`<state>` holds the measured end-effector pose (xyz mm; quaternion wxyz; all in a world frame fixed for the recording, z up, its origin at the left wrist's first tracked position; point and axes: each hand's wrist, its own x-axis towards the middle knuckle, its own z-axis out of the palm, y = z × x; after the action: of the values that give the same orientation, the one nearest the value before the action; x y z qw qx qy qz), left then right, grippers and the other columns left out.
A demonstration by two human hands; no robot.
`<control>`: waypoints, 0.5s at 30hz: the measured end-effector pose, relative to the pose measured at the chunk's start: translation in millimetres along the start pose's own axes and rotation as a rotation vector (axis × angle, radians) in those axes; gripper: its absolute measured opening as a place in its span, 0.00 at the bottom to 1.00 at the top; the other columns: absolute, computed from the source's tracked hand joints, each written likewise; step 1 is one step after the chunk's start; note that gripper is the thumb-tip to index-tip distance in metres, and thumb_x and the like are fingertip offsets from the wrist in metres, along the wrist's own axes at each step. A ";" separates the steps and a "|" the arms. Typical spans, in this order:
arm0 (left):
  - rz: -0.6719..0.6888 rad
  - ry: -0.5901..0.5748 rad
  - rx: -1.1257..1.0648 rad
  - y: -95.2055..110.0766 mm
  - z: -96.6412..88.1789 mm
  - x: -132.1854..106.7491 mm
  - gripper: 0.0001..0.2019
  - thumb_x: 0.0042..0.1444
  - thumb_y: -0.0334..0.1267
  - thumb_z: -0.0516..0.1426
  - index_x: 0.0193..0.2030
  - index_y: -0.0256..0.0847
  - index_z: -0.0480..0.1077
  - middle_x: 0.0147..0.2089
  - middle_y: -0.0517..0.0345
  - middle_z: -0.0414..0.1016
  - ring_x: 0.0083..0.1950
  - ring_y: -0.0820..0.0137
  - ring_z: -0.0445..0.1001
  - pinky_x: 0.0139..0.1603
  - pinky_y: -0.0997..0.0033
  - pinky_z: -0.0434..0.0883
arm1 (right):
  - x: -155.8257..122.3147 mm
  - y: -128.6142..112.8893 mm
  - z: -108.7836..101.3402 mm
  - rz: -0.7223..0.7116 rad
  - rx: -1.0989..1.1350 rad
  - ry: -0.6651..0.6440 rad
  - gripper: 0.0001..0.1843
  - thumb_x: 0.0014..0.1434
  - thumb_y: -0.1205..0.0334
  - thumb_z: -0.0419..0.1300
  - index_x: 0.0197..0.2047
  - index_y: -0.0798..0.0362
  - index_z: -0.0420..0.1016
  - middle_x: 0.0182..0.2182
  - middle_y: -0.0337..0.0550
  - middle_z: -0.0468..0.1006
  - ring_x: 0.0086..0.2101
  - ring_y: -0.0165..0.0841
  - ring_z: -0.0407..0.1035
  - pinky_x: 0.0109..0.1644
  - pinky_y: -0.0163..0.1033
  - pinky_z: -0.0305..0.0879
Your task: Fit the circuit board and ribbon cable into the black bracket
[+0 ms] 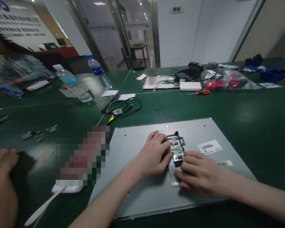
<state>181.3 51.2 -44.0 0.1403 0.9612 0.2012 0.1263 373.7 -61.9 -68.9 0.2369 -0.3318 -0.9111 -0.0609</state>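
Observation:
A small circuit board in a black frame (pixel 178 151) lies on the back of a flat grey metal panel (pixel 137 186), with a connector at its near end. My left hand (pixel 156 153) grips the left side of the frame with curled fingers. At its near right corner, my right hand (pixel 199 174) has bent fingers closed on the frame. A pale flat strip, perhaps a ribbon cable or tape (pixel 173 175), runs from the near end down between my hands. My fingertips partly hide the frame's edges.
A co-worker's hand (pixel 2 167) rests at the left. Black cables (pixel 125 109), water bottles (pixel 72 83), an orange-handled screwdriver (pixel 201 92), a white box-shaped piece (pixel 190 86) and a plastic bag with red items (pixel 228 80) lie beyond the panel. A phone-like device with a white cable (pixel 46 202) lies left.

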 end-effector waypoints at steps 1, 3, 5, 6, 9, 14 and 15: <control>-0.001 -0.001 0.001 0.0 0.0 -0.1 0.01 0.58 0.35 0.55 0.36 0.41 0.67 0.43 0.54 0.68 0.50 0.61 0.67 0.66 0.47 0.57 | 0.5 -0.1 -0.9 0.005 -0.002 0.014 0.12 0.68 0.61 0.54 0.46 0.58 0.75 0.30 0.42 0.74 0.33 0.35 0.63 0.44 0.43 0.62; -0.003 -0.002 0.002 -0.1 0.1 -0.4 0.02 0.58 0.36 0.55 0.36 0.41 0.67 0.43 0.53 0.68 0.50 0.61 0.67 0.66 0.47 0.56 | 1.1 0.3 -2.3 0.011 -0.012 0.036 0.12 0.68 0.63 0.53 0.49 0.60 0.74 0.32 0.43 0.75 0.33 0.36 0.64 0.45 0.44 0.62; -0.002 -0.004 0.005 -0.3 0.2 -0.7 0.02 0.59 0.36 0.55 0.36 0.41 0.68 0.44 0.53 0.68 0.51 0.60 0.66 0.67 0.46 0.56 | 1.1 1.1 -3.1 0.011 -0.022 0.053 0.14 0.67 0.67 0.52 0.51 0.62 0.73 0.34 0.46 0.76 0.34 0.37 0.65 0.46 0.45 0.63; -0.002 -0.004 0.006 -0.4 0.3 -0.8 0.03 0.59 0.36 0.55 0.36 0.41 0.68 0.44 0.53 0.68 0.51 0.60 0.66 0.67 0.46 0.56 | 0.9 1.6 -3.3 0.012 -0.026 0.059 0.15 0.67 0.69 0.50 0.52 0.63 0.72 0.35 0.47 0.77 0.35 0.37 0.65 0.47 0.45 0.63; -0.002 -0.006 0.006 -0.2 0.2 -0.7 0.03 0.59 0.36 0.55 0.37 0.41 0.68 0.44 0.53 0.68 0.51 0.61 0.66 0.67 0.46 0.56 | 0.2 2.1 -2.9 0.029 -0.037 0.062 0.16 0.66 0.71 0.48 0.54 0.62 0.71 0.36 0.48 0.77 0.36 0.38 0.66 0.47 0.46 0.63; -0.010 -0.002 -0.001 1.3 -0.9 -0.1 0.03 0.59 0.36 0.54 0.36 0.40 0.68 0.44 0.53 0.68 0.50 0.61 0.67 0.66 0.47 0.56 | 2.4 0.7 0.0 0.022 -0.079 0.103 0.13 0.69 0.71 0.50 0.50 0.59 0.73 0.32 0.43 0.76 0.33 0.35 0.64 0.45 0.44 0.63; -0.009 0.001 -0.002 1.5 -1.0 -0.2 0.03 0.59 0.36 0.54 0.36 0.40 0.67 0.44 0.53 0.68 0.50 0.61 0.67 0.66 0.47 0.56 | 3.3 0.5 0.7 0.020 -0.090 0.102 0.12 0.69 0.71 0.51 0.49 0.59 0.74 0.31 0.43 0.75 0.32 0.35 0.63 0.45 0.44 0.62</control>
<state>181.3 50.0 -42.6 0.1418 0.9601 0.2055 0.1262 371.5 -59.5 -68.0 0.2686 -0.3475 -0.8908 -0.1164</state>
